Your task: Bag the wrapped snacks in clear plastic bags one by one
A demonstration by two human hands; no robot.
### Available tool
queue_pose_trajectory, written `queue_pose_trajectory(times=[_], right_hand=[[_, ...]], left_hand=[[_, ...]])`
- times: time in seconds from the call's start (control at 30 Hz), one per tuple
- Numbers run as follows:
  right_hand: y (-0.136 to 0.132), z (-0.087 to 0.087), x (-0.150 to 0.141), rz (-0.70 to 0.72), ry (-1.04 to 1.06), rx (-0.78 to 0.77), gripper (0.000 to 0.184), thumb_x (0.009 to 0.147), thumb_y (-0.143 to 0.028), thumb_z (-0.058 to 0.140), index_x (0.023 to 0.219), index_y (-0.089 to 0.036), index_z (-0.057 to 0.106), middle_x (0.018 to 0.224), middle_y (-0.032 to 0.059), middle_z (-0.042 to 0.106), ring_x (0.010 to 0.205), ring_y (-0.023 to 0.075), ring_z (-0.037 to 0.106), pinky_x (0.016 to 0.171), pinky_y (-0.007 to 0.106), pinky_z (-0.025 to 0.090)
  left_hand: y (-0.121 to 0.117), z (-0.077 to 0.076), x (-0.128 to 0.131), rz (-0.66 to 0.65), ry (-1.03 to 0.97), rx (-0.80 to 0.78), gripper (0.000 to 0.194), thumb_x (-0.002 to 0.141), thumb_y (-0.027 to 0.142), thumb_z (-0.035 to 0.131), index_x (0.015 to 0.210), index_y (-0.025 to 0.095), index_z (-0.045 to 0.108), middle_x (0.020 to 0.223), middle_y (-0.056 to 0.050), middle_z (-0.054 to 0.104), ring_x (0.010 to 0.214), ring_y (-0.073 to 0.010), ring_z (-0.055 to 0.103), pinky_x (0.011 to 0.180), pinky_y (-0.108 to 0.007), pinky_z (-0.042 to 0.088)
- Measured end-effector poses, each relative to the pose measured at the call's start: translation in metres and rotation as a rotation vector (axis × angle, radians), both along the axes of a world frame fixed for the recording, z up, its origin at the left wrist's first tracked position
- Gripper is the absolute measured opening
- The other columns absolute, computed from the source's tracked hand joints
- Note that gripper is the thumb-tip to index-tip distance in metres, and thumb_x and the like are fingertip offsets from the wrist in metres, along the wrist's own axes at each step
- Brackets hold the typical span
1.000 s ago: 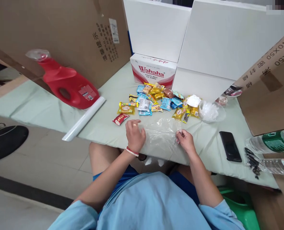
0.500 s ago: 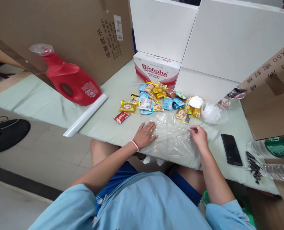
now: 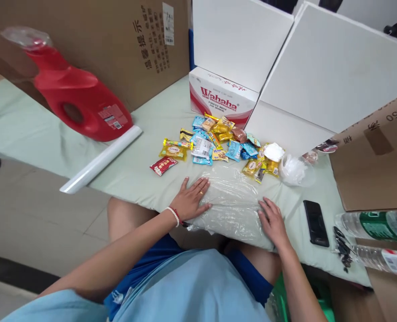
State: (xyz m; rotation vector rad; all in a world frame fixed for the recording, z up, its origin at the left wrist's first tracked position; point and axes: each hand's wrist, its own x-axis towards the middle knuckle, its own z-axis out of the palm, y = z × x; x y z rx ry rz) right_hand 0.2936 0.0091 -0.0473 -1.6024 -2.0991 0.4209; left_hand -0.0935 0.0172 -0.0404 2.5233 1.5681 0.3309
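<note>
A sheet of clear plastic film lies spread and wrinkled at the table's front edge, part of it hanging over. My left hand rests flat on the film's left side, fingers stretched out. On the right side of the film, my right hand lies with its fingers apart and nothing held. Just beyond the film is a loose pile of wrapped snacks in blue, yellow and brown packets. A red snack packet lies apart at the pile's left.
At left, a white roll lies by a red jug. Behind the snacks stands a Wahaba carton. On the right are a bowl with white plastic, a black phone, clear bottles and a cardboard box.
My right hand has let go of the film's right edge, opened and come down onto it. The film lies flatter. My left hand stays on its side. The camera view has shifted.
</note>
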Motion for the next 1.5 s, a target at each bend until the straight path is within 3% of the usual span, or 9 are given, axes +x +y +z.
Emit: queue_pose_trajectory(times=[0.2,0.43,0.53,0.6,0.8,0.97,1.17,1.3,1.5], right_hand=[[0.056,0.042,-0.005,-0.235,0.116,0.003,0.037,0.097,-0.048,0.048,0.104,-0.022,0.074,0.107,0.0130,0.075,0.103,0.0309,0.068,0.087,0.048,0.057],[0.207,0.084,-0.081,-0.136,-0.238,0.272,0.054,0.090,-0.035,0.061,0.139,-0.011,0.058,0.139,0.0227,0.058,0.127,0.0352,0.049,0.110,0.051,0.038],[0.253,0.089,-0.101,-0.149,-0.351,0.186,0.068,0.084,-0.032,0.070,0.146,-0.011,0.052,0.148,0.0233,0.051,0.132,0.0366,0.043,0.107,0.048,0.038],[0.270,0.093,-0.106,-0.169,-0.368,0.076,0.049,0.086,-0.028,0.066,0.132,-0.015,0.065,0.135,0.0204,0.062,0.122,0.0344,0.052,0.098,0.044,0.043],[0.253,0.109,-0.093,-0.382,-0.041,0.105,0.041,0.095,-0.044,0.048,0.104,-0.013,0.073,0.093,0.0150,0.073,0.086,0.0264,0.063,0.074,0.036,0.047],[0.151,0.092,-0.097,-0.123,0.575,-0.417,0.056,0.070,-0.061,0.076,0.106,-0.018,0.070,0.090,0.0060,0.074,0.074,0.0220,0.064,0.065,0.034,0.053],[0.050,0.065,-0.110,-0.047,0.393,-0.605,0.047,0.084,-0.068,0.062,0.099,-0.025,0.072,0.076,0.0039,0.073,0.063,0.0231,0.066,0.055,0.034,0.052],[0.091,0.094,-0.087,-0.102,-0.040,-0.198,0.043,0.091,-0.062,0.055,0.085,-0.024,0.073,0.065,0.0039,0.070,0.062,0.0241,0.065,0.062,0.034,0.048],[0.227,0.107,-0.125,-0.022,-0.286,0.056,0.036,0.094,-0.037,0.054,0.119,-0.019,0.072,0.112,0.0138,0.075,0.103,0.0291,0.066,0.092,0.039,0.047]], left_hand=[[0.000,0.000,0.002,-0.008,-0.023,0.019,0.079,0.098,0.064,0.043,0.162,0.020,0.030,0.167,-0.016,0.033,0.155,-0.0326,0.032,0.126,-0.064,0.001],[0.001,-0.004,0.001,-0.002,-0.047,0.005,0.080,0.098,0.066,0.042,0.162,0.019,0.031,0.168,-0.015,0.032,0.155,-0.0317,0.032,0.126,-0.064,-0.001],[0.001,-0.004,0.002,-0.002,-0.045,0.002,0.080,0.098,0.068,0.038,0.161,0.019,0.032,0.168,-0.015,0.031,0.155,-0.0299,0.031,0.126,-0.063,-0.003],[0.001,-0.004,0.002,0.003,-0.043,0.012,0.080,0.098,0.069,0.037,0.161,0.019,0.033,0.168,-0.015,0.031,0.155,-0.0296,0.031,0.126,-0.062,-0.002],[-0.001,-0.002,0.001,0.015,-0.054,0.032,0.080,0.098,0.069,0.037,0.162,0.021,0.032,0.167,-0.014,0.035,0.156,-0.0311,0.030,0.126,-0.062,0.003],[-0.001,-0.001,0.000,0.004,-0.107,0.011,0.079,0.098,0.067,0.039,0.162,0.020,0.033,0.167,-0.015,0.033,0.155,-0.0310,0.031,0.127,-0.061,-0.001],[-0.001,-0.003,0.001,0.010,-0.151,0.014,0.077,0.098,0.065,0.042,0.162,0.022,0.032,0.167,-0.014,0.034,0.154,-0.0319,0.033,0.127,-0.062,-0.002],[-0.001,-0.004,0.000,-0.001,-0.159,-0.005,0.078,0.099,0.065,0.041,0.162,0.021,0.032,0.168,-0.014,0.032,0.155,-0.0318,0.032,0.127,-0.062,-0.003],[0.000,-0.003,0.001,0.008,-0.155,-0.021,0.077,0.099,0.066,0.038,0.161,0.021,0.033,0.168,-0.014,0.031,0.155,-0.0291,0.031,0.126,-0.060,-0.009]])
